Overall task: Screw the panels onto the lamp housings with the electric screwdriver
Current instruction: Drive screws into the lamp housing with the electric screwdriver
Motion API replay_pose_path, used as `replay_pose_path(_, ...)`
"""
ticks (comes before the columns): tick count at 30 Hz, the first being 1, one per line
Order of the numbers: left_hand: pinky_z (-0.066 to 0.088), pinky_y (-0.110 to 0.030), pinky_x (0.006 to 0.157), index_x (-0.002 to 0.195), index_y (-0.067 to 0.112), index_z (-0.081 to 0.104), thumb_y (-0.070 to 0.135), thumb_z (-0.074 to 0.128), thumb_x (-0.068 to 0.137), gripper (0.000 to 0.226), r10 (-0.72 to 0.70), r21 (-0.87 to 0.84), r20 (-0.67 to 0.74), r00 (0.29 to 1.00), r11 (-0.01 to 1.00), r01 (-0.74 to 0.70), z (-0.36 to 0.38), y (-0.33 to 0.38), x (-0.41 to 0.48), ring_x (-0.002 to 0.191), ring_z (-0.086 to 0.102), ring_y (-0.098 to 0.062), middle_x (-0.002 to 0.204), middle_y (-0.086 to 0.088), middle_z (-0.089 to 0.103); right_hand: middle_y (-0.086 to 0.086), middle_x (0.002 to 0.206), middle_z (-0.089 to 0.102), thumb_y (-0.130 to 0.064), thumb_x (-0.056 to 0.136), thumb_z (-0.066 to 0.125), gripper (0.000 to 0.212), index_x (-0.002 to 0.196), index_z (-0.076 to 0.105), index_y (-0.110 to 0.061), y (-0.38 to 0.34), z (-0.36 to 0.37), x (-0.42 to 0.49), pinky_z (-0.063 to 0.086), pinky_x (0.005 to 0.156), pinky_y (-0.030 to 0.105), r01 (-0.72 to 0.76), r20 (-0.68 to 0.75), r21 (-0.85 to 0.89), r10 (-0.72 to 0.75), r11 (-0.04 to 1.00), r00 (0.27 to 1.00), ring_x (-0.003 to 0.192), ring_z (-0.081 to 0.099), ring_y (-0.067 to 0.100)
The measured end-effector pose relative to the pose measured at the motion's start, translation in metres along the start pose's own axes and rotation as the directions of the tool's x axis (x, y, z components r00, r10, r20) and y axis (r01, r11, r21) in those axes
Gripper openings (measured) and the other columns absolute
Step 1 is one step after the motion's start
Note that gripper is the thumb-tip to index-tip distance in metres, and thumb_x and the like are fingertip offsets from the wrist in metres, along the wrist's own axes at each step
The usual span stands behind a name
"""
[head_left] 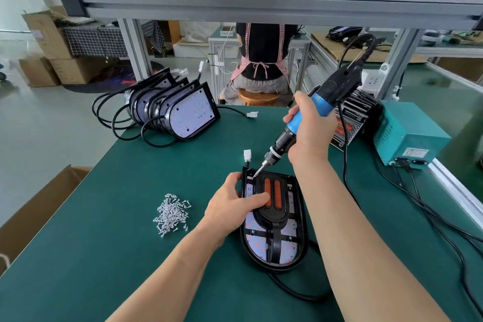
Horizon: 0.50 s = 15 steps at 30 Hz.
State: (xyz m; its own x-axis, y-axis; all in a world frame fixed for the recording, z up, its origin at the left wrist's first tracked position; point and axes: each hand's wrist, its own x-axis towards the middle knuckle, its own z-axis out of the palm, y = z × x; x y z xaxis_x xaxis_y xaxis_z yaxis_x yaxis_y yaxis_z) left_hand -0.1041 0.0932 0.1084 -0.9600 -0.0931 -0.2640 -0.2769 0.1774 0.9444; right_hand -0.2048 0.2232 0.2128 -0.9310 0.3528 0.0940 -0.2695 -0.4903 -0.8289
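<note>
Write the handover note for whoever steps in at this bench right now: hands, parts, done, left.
Left hand presses on the black cover panel with two orange strips, steadying it in the black D-shaped lamp housing on the green mat.
Right hand grips the blue and black electric screwdriver, bit tip at the housing's far-left corner.
Loose silver screws lie piled left of the housing; a row of housings leans at the far left.
Done: panel seated. Other screws: cannot tell.
Left: finish this corner, check the rest, then the waiting housings.
</note>
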Motion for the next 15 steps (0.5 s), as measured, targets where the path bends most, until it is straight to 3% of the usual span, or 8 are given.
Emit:
replay_pose_path(7, 0.054, -0.049, 0.095, 0.118, 0.042, 0.051, 0.053, 0.083, 0.057, 0.069, 0.017, -0.017, 0.018, 1.0, 1.0, -0.016, -0.001, -0.003, 0.003, 0.094, 0.074, -0.021, 0.096, 0.007, 0.078, 0.001, 0.057, 0.055, -0.013, 0.079, 0.071, 0.02, 0.086, 0.052, -0.012, 0.008, 0.005, -0.004, 0.049, 0.051, 0.025, 0.029, 0.081, -0.025, -0.027, 0.999, 0.996, 0.046, 0.052, 0.017)
replay_pose_path(15, 0.053, -0.045, 0.098, 0.115, 0.046, 0.059, 0.052, 0.08, 0.061, 0.058, 0.064, -0.017, 0.037, 0.997, 0.998, -0.063, -0.001, -0.001, 0.001, 0.097, 0.073, -0.016, 0.1, 0.013, 0.077, 0.002, 0.054, 0.051, -0.012, 0.078, 0.07, 0.022, 0.09, 0.053, -0.005, 0.007, 0.018, -0.01, 0.047, 0.051, 0.026, 0.084, 0.252, -0.072, -0.064, 0.994, 0.966, 0.045, 0.049, 0.017)
